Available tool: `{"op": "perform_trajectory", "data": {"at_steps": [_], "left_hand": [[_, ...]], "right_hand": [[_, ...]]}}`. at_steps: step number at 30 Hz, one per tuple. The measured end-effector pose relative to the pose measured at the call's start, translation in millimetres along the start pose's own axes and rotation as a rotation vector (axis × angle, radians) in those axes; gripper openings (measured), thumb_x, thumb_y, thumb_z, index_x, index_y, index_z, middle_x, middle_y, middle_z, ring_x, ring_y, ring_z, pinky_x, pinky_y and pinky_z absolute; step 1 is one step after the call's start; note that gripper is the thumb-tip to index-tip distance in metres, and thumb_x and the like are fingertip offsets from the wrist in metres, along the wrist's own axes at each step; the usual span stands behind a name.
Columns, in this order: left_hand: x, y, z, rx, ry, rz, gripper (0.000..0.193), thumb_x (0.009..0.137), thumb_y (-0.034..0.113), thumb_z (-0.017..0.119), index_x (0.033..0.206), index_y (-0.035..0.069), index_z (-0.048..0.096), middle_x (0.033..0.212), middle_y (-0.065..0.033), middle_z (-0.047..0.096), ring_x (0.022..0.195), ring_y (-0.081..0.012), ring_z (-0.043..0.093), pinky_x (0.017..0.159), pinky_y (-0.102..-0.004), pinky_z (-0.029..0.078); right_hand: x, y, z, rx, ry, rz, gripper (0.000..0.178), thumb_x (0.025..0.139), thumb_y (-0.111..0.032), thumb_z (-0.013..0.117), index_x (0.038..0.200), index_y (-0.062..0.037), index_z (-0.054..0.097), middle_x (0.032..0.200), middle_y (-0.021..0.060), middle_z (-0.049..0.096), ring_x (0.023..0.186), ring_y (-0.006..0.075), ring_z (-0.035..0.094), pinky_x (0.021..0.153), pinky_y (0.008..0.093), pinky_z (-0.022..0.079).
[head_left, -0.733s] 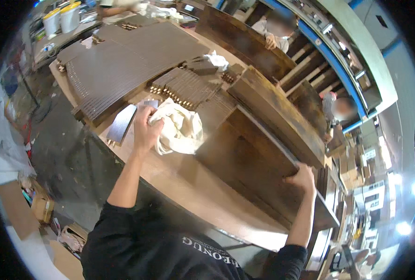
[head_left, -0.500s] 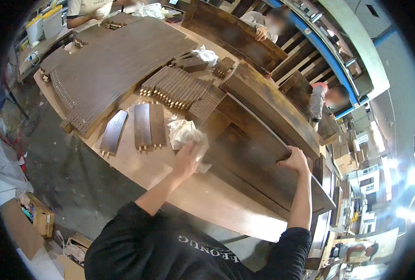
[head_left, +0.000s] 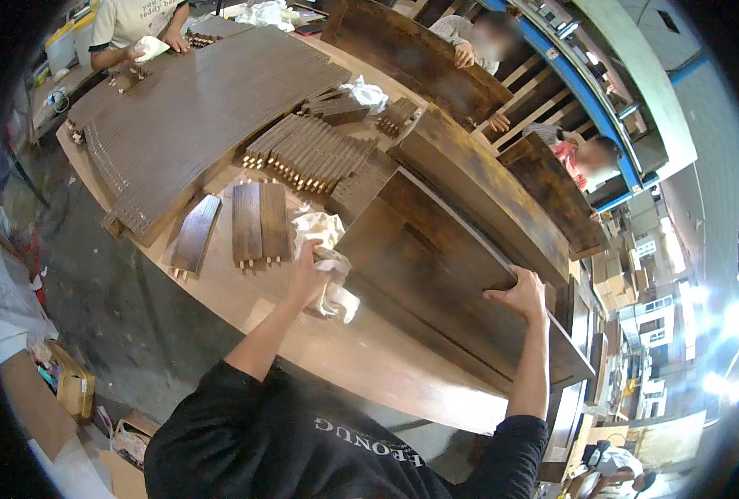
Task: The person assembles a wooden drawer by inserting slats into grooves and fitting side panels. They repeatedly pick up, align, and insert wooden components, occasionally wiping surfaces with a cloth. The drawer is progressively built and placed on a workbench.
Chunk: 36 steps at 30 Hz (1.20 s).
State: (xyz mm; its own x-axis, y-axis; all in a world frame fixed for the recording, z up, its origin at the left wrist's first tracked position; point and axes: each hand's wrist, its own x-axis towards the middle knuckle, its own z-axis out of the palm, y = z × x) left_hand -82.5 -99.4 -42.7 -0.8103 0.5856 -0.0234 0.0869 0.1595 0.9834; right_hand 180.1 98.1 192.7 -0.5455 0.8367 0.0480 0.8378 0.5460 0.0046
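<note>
A crumpled white cloth [head_left: 336,295] is bunched in my left hand [head_left: 307,279], whose fingers are closed round it. Just beyond that hand lies more white cloth [head_left: 320,226]; whether the two are one piece I cannot tell. My right hand [head_left: 526,295] grips the upper edge of a dark brown wooden panel [head_left: 444,266] with a raised rim, its thumb over the near face. The panel leans up on its long edge in front of me. Left of the cloth lie a pair of dark wooden slats [head_left: 261,223] with pale dowel ends and a single slat [head_left: 197,234].
Many dark slats [head_left: 220,83] cover the far left of the light table [head_left: 403,382]. A stack of dowelled slats [head_left: 311,154] sits mid-table. Behind my panel stands another long wooden piece [head_left: 486,191]. Co-workers handle cloth and panels [head_left: 419,62] across the table.
My left hand has moved left, away from the panel, with the cloth. The panel and my right hand have shifted slightly. At the far left, a co-worker now leans over the slats.
</note>
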Motion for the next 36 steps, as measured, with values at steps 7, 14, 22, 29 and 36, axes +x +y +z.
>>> {"op": "perform_trajectory", "data": {"at_steps": [7,14,22,29,36], "left_hand": [[15,-20,-1,0.145,-0.078,-0.068,0.041,0.061,0.029,0.073,0.090,0.002,0.063,0.083,-0.0157,0.067,0.082,-0.0286,0.065,0.073,-0.0353,0.050],[15,-34,-13,0.089,-0.067,-0.170,0.043,0.069,0.035,0.071,0.101,0.006,0.068,0.088,-0.0145,0.069,0.084,-0.0256,0.067,0.076,-0.0339,0.050],[4,-12,-4,0.145,-0.041,-0.108,0.040,0.068,0.030,0.065,0.102,0.008,0.068,0.091,-0.0160,0.069,0.087,-0.0314,0.065,0.080,-0.0370,0.050],[9,-9,-9,0.174,-0.104,-0.079,0.038,0.072,0.030,0.065,0.103,0.010,0.068,0.097,-0.0158,0.068,0.092,-0.0308,0.065,0.081,-0.0399,0.049],[23,-38,-18,0.045,-0.154,-0.161,0.033,0.076,0.026,0.066,0.101,0.005,0.067,0.096,-0.0142,0.068,0.083,-0.0256,0.066,0.075,-0.0365,0.051]], "right_hand": [[0,-2,3,0.027,0.041,-0.049,0.068,0.050,-0.038,0.085,0.106,-0.0040,0.068,0.095,0.0158,0.070,0.092,0.0297,0.066,0.084,0.0383,0.050],[-3,4,0,0.015,0.038,-0.031,0.072,0.050,-0.042,0.085,0.109,-0.0047,0.067,0.095,0.0158,0.070,0.092,0.0294,0.066,0.085,0.0385,0.051],[-9,0,-2,-0.004,0.012,-0.013,0.071,0.049,-0.051,0.084,0.103,-0.0064,0.070,0.096,0.0151,0.069,0.094,0.0313,0.065,0.086,0.0399,0.050],[-15,6,7,-0.057,0.185,-0.074,0.070,0.049,-0.054,0.084,0.098,-0.0057,0.070,0.091,0.0148,0.070,0.088,0.0309,0.066,0.082,0.0400,0.051],[-69,-12,-5,0.027,0.152,-0.133,0.038,0.060,-0.039,0.082,0.080,-0.0095,0.068,0.074,0.0127,0.067,0.072,0.0311,0.066,0.064,0.0398,0.051]]}}
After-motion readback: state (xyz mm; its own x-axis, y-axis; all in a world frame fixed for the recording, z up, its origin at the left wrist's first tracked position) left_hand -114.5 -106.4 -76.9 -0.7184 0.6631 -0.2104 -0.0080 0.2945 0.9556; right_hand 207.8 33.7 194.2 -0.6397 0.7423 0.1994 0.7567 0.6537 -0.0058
